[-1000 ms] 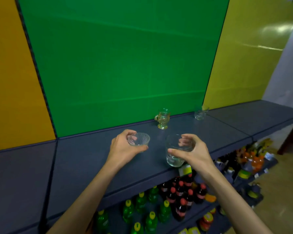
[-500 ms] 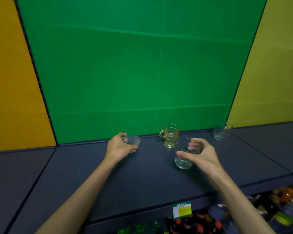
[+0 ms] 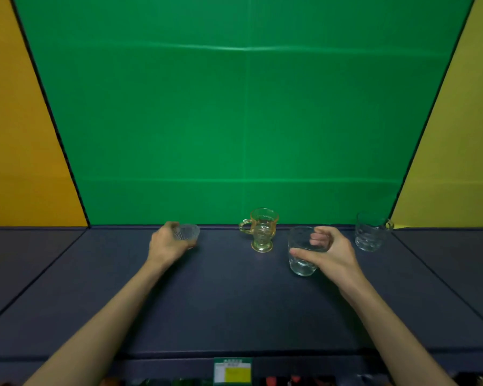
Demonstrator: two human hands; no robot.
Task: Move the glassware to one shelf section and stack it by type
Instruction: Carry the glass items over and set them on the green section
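Note:
My left hand grips a small ribbed clear glass bowl near the back of the dark shelf, left of centre. My right hand holds a clear tumbler by its rim and side; whether its base touches the shelf I cannot tell. Between the two hands an amber footed glass mug with a handle stands upright by the green back panel. A second clear tumbler stands at the back right, near the seam of the green and yellow panels.
The shelf runs left and right into neighbouring sections behind orange and yellow panels. A price label sits on the front edge. Bottle tops show just below the front edge.
Both hands moved further back over the shelf with their glasses. The view tilted up, so the bottles below have nearly dropped out of sight.

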